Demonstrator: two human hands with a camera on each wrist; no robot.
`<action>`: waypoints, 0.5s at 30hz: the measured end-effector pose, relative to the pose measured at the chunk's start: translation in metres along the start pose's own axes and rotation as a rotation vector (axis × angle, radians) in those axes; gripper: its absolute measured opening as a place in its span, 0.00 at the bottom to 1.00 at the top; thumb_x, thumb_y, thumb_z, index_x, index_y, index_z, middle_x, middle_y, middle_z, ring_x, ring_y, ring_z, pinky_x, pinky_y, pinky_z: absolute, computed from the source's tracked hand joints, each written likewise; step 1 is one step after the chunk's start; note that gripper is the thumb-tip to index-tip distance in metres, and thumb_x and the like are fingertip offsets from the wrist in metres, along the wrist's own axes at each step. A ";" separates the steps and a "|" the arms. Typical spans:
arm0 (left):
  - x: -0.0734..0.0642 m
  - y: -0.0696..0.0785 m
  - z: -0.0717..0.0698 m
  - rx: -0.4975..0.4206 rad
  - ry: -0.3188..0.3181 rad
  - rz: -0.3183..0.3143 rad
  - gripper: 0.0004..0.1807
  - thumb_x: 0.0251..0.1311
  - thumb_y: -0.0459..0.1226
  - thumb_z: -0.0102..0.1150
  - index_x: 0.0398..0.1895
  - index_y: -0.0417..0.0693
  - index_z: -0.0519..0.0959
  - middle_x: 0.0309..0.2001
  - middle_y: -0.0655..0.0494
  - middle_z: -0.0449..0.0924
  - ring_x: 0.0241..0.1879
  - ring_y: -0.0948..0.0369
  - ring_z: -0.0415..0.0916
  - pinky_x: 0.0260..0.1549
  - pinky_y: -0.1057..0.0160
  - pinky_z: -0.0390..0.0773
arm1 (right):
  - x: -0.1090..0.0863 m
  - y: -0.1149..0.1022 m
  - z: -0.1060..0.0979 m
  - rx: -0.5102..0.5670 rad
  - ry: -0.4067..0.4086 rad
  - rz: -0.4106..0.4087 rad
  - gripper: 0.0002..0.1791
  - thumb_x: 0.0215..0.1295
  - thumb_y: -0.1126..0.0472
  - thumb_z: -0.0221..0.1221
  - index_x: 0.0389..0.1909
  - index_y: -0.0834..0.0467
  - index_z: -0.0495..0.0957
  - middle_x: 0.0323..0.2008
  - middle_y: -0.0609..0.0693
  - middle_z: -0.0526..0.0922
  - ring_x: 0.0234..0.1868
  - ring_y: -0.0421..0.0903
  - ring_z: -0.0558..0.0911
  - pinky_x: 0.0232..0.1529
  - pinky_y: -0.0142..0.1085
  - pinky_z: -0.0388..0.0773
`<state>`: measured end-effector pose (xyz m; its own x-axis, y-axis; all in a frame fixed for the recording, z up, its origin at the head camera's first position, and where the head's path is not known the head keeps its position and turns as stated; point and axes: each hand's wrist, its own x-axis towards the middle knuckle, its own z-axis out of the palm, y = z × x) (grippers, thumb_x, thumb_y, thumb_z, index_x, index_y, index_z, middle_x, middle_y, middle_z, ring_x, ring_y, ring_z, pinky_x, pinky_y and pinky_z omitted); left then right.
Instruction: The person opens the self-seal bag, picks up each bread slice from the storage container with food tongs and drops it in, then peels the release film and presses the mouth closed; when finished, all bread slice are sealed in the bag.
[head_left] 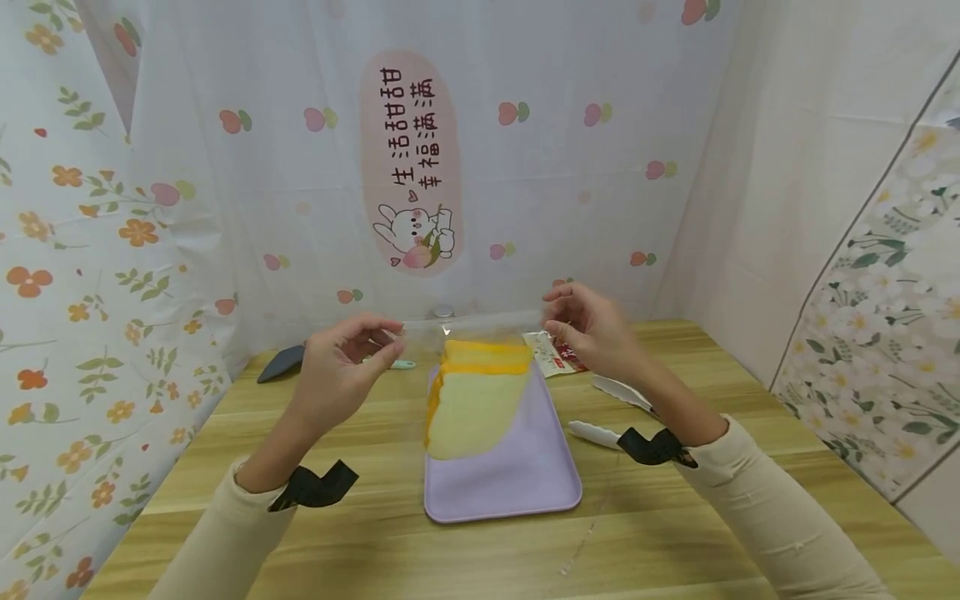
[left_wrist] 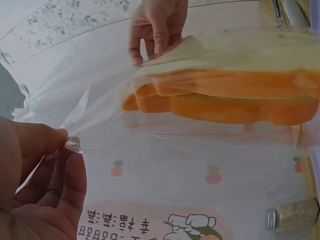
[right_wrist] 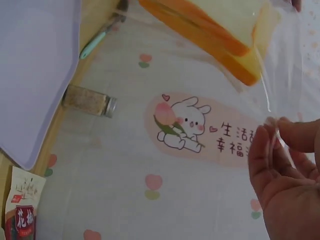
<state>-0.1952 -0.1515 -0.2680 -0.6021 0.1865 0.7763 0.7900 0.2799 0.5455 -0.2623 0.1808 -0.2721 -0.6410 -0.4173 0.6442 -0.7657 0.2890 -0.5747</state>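
Note:
Two thick bread slices (head_left: 480,408) with orange crusts are inside a clear plastic bag (left_wrist: 100,112). My left hand (head_left: 345,358) pinches one side of the bag's edge between thumb and fingers, as the left wrist view shows. On the other side, my right hand (head_left: 596,329) pinches the film, seen close up in the right wrist view (right_wrist: 290,170). The film stretches between both hands, the bread hanging lower. Beneath the bread in the head view lies a lilac tray (head_left: 502,500); whether bread and tray touch I cannot tell.
Right of the tray lie white-tipped tongs (head_left: 596,433) and a printed food packet (head_left: 546,354). A small seasoning jar (right_wrist: 87,101) stands at the back. At the back left are a dark flat utensil (head_left: 282,364) and a mint-handled tool (head_left: 403,364). A printed curtain (head_left: 555,183) hangs behind the wooden table.

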 end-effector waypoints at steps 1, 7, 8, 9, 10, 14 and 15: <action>0.002 0.000 0.000 0.002 -0.005 -0.011 0.09 0.56 0.21 0.65 0.41 0.33 0.83 0.37 0.48 0.84 0.32 0.64 0.80 0.31 0.71 0.79 | 0.001 0.001 -0.001 0.031 -0.046 0.039 0.22 0.63 0.75 0.62 0.58 0.69 0.71 0.37 0.59 0.83 0.34 0.48 0.83 0.35 0.31 0.81; 0.017 0.008 0.006 0.014 -0.072 0.008 0.08 0.58 0.21 0.63 0.39 0.35 0.85 0.37 0.52 0.85 0.33 0.62 0.78 0.29 0.70 0.78 | 0.011 0.003 -0.001 0.085 -0.295 0.158 0.31 0.66 0.71 0.62 0.69 0.67 0.66 0.48 0.59 0.83 0.48 0.55 0.84 0.45 0.37 0.81; 0.019 0.009 0.007 0.030 -0.085 0.029 0.09 0.58 0.20 0.63 0.39 0.37 0.86 0.37 0.52 0.85 0.32 0.62 0.78 0.28 0.70 0.78 | 0.014 0.000 0.002 0.077 -0.312 0.169 0.30 0.66 0.68 0.63 0.68 0.65 0.67 0.50 0.58 0.83 0.51 0.55 0.83 0.47 0.39 0.79; 0.021 0.011 0.008 0.049 -0.099 0.049 0.10 0.58 0.20 0.62 0.38 0.38 0.86 0.36 0.53 0.85 0.31 0.63 0.78 0.28 0.70 0.78 | 0.016 -0.004 0.007 0.075 -0.321 0.174 0.30 0.66 0.66 0.63 0.68 0.64 0.68 0.52 0.57 0.82 0.53 0.55 0.82 0.50 0.41 0.78; 0.022 0.012 0.009 0.070 -0.113 0.068 0.11 0.57 0.20 0.62 0.37 0.39 0.87 0.36 0.53 0.86 0.29 0.63 0.77 0.28 0.70 0.78 | 0.019 -0.010 0.013 0.084 -0.327 0.176 0.29 0.67 0.65 0.64 0.67 0.63 0.69 0.53 0.56 0.82 0.55 0.56 0.81 0.52 0.44 0.77; 0.023 0.019 0.008 0.161 -0.174 0.134 0.12 0.56 0.20 0.64 0.36 0.42 0.88 0.34 0.57 0.86 0.27 0.65 0.76 0.26 0.70 0.78 | 0.032 -0.038 0.040 0.120 -0.351 0.128 0.23 0.65 0.60 0.65 0.61 0.59 0.77 0.51 0.51 0.84 0.52 0.51 0.82 0.51 0.47 0.76; 0.024 0.021 0.008 0.173 -0.188 0.143 0.12 0.55 0.20 0.64 0.36 0.43 0.88 0.34 0.57 0.86 0.26 0.65 0.75 0.26 0.69 0.78 | 0.035 -0.044 0.046 0.142 -0.372 0.113 0.21 0.65 0.59 0.66 0.57 0.60 0.79 0.49 0.50 0.85 0.49 0.50 0.82 0.49 0.48 0.77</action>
<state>-0.1938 -0.1338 -0.2409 -0.5099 0.4027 0.7601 0.8465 0.3919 0.3602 -0.2486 0.1136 -0.2472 -0.6378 -0.6800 0.3616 -0.6595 0.2397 -0.7125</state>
